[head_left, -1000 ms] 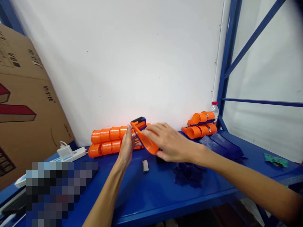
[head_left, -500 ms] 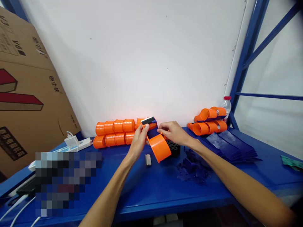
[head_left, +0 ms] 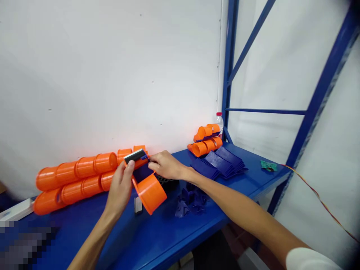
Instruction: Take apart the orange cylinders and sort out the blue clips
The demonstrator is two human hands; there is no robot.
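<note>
Above the table I hold an orange plastic part (head_left: 153,193) with a round cup at its lower end and a dark blue panel (head_left: 142,172) set in it. My left hand (head_left: 119,189) is closed round its left side, thumb on top, by a black block with a white edge (head_left: 136,156). The fingers of my right hand (head_left: 165,165) pinch together at the panel's right edge; the exact grip is partly hidden. Below the part lies a small grey block (head_left: 138,205). A black piece with round holes (head_left: 170,183) is partly covered by my right hand and the cup.
Two rows of orange cups (head_left: 84,167) lie along the wall at left. Loose dark blue pieces (head_left: 192,200) sit near the front edge. Further right are flat blue panels (head_left: 222,163), stacked orange parts (head_left: 206,146), a bottle (head_left: 219,122) and a green item (head_left: 268,165).
The view has swung to the right, so the carton at left has left the picture and more of the blue frame shows. Both hands keep their hold on the orange part.
</note>
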